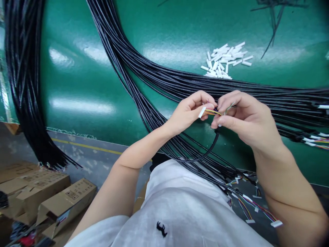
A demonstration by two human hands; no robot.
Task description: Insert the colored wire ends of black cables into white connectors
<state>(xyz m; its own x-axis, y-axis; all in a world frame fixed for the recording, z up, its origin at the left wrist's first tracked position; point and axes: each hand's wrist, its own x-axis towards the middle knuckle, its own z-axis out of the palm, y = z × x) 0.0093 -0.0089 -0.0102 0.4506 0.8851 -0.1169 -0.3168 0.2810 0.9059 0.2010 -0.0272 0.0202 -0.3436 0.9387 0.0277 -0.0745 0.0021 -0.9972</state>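
Pinching multicoloured wires [212, 112], both hands [190, 110] [248, 115]; white connector [202, 112] at end — black cable [216, 141], curved

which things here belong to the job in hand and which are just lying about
Likely the job:
- held black cable
- its coloured wires
- white connector
- black cable bundle
- small white pieces

Seemingly just lying about:
- thin black strips
- cardboard boxes

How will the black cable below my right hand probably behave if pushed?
The black cable would likely bend rather than stay straight: it hangs in a smooth curve. It may spring back somewhat, as the bend shows no kink. The coloured wires look thinner, so probably floppier.
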